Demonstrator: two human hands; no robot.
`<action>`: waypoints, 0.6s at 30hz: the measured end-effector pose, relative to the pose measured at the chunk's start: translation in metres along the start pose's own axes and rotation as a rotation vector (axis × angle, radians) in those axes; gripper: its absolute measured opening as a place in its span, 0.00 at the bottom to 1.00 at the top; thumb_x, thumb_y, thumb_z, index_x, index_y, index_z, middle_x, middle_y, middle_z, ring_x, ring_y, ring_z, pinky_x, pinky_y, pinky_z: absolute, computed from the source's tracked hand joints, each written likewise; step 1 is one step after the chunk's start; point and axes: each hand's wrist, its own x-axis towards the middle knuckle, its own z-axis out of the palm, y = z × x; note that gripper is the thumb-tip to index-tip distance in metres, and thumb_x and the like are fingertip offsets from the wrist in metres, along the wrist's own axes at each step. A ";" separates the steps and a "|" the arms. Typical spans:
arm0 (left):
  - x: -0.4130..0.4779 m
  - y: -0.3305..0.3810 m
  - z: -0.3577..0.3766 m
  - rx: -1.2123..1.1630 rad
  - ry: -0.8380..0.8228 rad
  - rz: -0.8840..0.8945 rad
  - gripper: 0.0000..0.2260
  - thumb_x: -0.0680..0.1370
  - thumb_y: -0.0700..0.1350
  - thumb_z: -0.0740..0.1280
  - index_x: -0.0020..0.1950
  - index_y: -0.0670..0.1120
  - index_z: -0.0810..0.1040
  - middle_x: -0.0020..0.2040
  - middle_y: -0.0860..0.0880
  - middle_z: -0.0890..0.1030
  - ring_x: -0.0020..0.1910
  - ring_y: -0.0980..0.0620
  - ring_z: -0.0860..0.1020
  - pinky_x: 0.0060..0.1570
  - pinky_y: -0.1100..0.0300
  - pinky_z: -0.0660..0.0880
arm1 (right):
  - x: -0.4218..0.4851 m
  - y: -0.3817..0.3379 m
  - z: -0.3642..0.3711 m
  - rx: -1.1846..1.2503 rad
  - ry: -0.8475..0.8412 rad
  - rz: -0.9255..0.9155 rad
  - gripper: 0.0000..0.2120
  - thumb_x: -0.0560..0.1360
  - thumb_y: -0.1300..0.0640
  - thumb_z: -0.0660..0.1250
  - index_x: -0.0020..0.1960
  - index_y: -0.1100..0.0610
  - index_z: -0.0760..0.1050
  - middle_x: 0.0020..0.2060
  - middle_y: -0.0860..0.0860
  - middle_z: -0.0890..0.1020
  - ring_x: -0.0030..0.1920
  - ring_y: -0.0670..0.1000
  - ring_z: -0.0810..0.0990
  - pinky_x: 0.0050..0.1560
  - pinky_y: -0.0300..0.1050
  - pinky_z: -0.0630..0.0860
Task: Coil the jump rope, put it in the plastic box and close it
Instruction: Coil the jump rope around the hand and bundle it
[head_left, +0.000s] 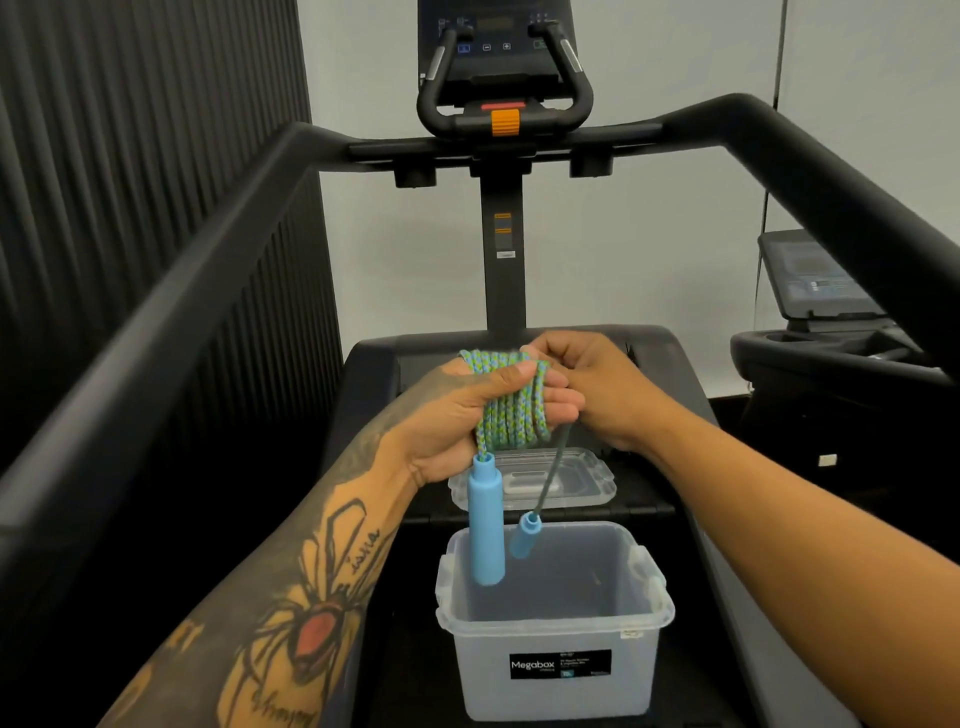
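gripping jump rope coil (511, 402), left hand (447, 415); right hand (587, 379) fingers (540, 349) pinching it — plastic box (493, 696) below, lid (582, 467) beyond, on treadmill (208, 291).

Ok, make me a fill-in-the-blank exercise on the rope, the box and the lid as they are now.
1. Wound around the left hand is the ____.
2. The plastic box stands ____, its lid lying flat on the treadmill behind it.
3. ____ blue handles hang above the box.
4. The box's label reads ____.

Missing words: jump rope; open; Two; Megabox.
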 end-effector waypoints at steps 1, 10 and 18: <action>0.001 0.000 0.000 -0.014 0.012 0.009 0.13 0.75 0.39 0.62 0.50 0.30 0.77 0.40 0.36 0.84 0.38 0.45 0.84 0.44 0.56 0.82 | -0.001 0.005 0.003 0.036 -0.006 0.021 0.13 0.77 0.68 0.64 0.38 0.55 0.78 0.31 0.51 0.79 0.33 0.48 0.76 0.35 0.43 0.74; 0.007 0.004 -0.006 -0.027 0.118 0.043 0.12 0.81 0.38 0.57 0.54 0.31 0.76 0.45 0.36 0.84 0.44 0.45 0.84 0.50 0.54 0.80 | -0.036 0.028 0.039 0.065 -0.011 0.214 0.15 0.82 0.59 0.60 0.37 0.55 0.74 0.26 0.50 0.72 0.23 0.46 0.63 0.26 0.42 0.60; 0.008 0.003 -0.019 0.020 0.169 0.054 0.12 0.81 0.39 0.58 0.55 0.30 0.75 0.49 0.35 0.83 0.48 0.43 0.84 0.51 0.55 0.80 | -0.074 -0.006 0.044 -0.102 -0.141 0.174 0.11 0.81 0.59 0.62 0.44 0.65 0.75 0.25 0.46 0.71 0.22 0.41 0.64 0.24 0.33 0.62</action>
